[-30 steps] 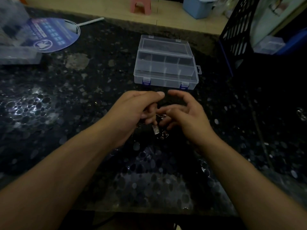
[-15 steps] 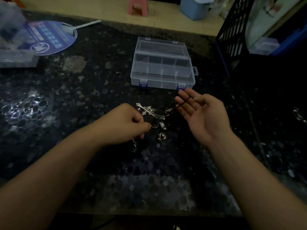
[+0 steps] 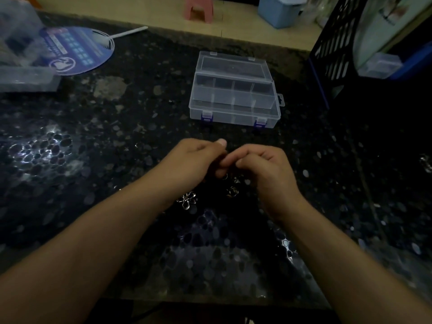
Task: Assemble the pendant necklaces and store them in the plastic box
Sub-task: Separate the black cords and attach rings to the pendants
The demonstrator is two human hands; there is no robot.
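My left hand and my right hand meet fingertip to fingertip just above the dark speckled table. Both have their fingers curled in a pinch. What they pinch is almost hidden; it looks like a small pendant in the left and a thin black cord in the right. Loose silver pendants lie under and between the hands: a flower-shaped one by my left wrist and a small round one near my right palm. The clear plastic box with blue latches stands beyond the hands, lid down.
A round blue fan and another clear plastic container lie at the far left. A black lattice crate stands at the far right. Past the table's far edge are a pink stool and a blue bin.
My right hand, open palm-up with a black cord across its fingers half a second ago, has curled and come to my left hand. My left hand rose from the pendant pile.
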